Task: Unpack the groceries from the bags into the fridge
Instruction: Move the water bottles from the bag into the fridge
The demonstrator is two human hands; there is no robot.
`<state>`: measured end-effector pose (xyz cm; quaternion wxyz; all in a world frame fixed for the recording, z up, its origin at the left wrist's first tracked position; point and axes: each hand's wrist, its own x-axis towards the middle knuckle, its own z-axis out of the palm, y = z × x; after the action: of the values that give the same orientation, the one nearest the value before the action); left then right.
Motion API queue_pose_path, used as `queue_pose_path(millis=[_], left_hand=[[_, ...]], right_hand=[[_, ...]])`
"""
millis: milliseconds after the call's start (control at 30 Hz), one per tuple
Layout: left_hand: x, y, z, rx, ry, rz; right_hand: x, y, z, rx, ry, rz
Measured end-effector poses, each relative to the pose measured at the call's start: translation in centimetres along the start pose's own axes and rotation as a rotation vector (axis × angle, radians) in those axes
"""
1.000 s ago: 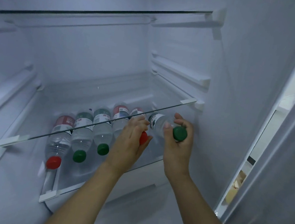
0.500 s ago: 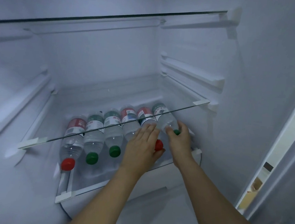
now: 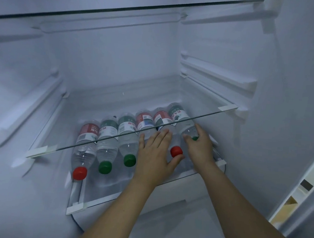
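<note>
Clear bottles lie in a row on lower shelf (image 3: 189,175), caps out. My left hand (image 3: 153,156) flat, holding nothing; right hand (image 3: 199,147) fingers curled on green-cap bottle (image 3: 182,121) at right end. Push it back gently, parallel.

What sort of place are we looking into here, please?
The inside of an open fridge, probably in a home kitchen. White moulded walls carry shelf rails, clear glass shelves span them, and water bottles lie in a row on the lower shelf, where both hands are placing them.

head: worn | faces forward-down | close, into open fridge (image 3: 119,62)
</note>
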<state>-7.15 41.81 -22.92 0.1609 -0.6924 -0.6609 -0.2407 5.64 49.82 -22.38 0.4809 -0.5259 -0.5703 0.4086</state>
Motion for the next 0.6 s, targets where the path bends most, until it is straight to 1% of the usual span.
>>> queue_pose_path(millis=[200, 300, 467, 600], left_hand=[[0.0, -0.1, 0.2, 0.003, -0.018, 0.0], [0.2, -0.2, 0.5, 0.006, -0.001, -0.016], [0.2, -0.3, 0.7, 0.025, 0.007, -0.013], [0.4, -0.3, 0.8, 0.028, 0.01, -0.01]], right_hand=[[-0.5, -0.2, 0.1, 0.1, 0.06, -0.03], [-0.5, 0.1, -0.2, 0.22, 0.074, 0.024], [0.0, 0.4, -0.9, 0.357, 0.002, 0.125], [0.1, 0.6, -0.7, 0.332, -0.009, 0.118]])
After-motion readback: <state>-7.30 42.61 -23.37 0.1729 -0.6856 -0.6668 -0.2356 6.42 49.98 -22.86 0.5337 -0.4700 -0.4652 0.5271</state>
